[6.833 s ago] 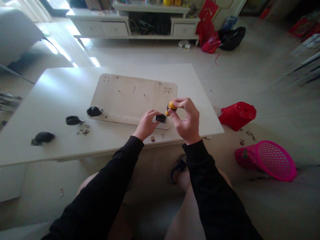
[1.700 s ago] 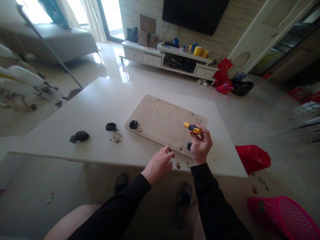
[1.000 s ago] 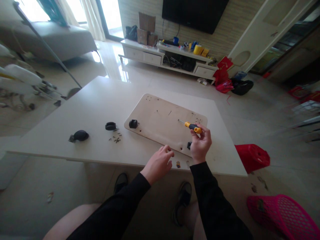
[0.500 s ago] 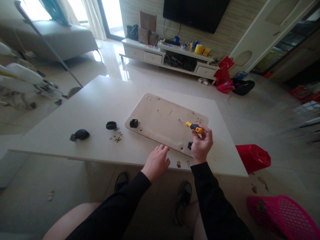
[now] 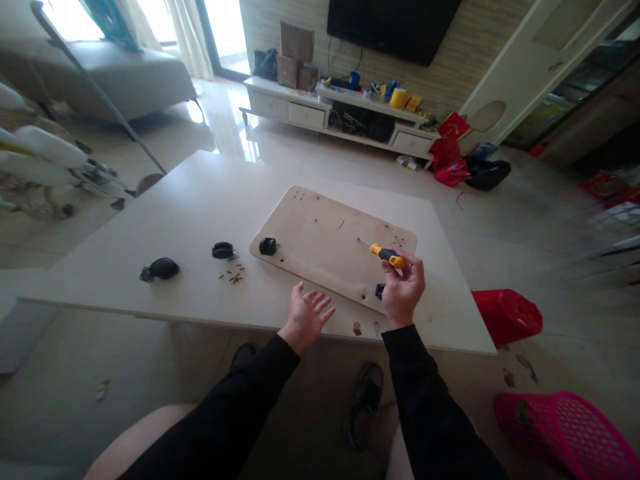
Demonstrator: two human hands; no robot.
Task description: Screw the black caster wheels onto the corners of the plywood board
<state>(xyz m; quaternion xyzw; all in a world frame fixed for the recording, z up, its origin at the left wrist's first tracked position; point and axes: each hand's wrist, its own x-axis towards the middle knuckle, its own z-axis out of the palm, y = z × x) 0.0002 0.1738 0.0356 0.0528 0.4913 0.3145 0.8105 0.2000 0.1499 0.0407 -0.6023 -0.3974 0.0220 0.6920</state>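
A beige board (image 5: pixel 320 247) with rounded corners and small holes lies on the white table. My right hand (image 5: pixel 404 290) grips a yellow and black screwdriver (image 5: pixel 387 255) by its handle, the tip over the board's surface; I cannot tell if it touches. Palm up with fingers spread, my left hand (image 5: pixel 306 315) is empty at the board's near edge. One black caster (image 5: pixel 268 247) stands on the board's left corner. Another caster (image 5: pixel 380 291) shows partly beside my right hand. Left of the board are a loose caster (image 5: pixel 223 251), several screws (image 5: pixel 235 275) and a further caster (image 5: pixel 163 269).
The white table (image 5: pixel 190 200) has its near edge by my legs. Small stickers (image 5: pixel 357 328) are at that edge. A red stool or bucket (image 5: pixel 507 313) stands off the right end, with a pink basket (image 5: pixel 575 433) on the floor nearer me. A TV cabinet (image 5: pixel 285 107) is beyond.
My left hand has turned from palm down to palm up, its fingers spreading, and shifted slightly left. My right hand and the screwdriver have hardly moved.
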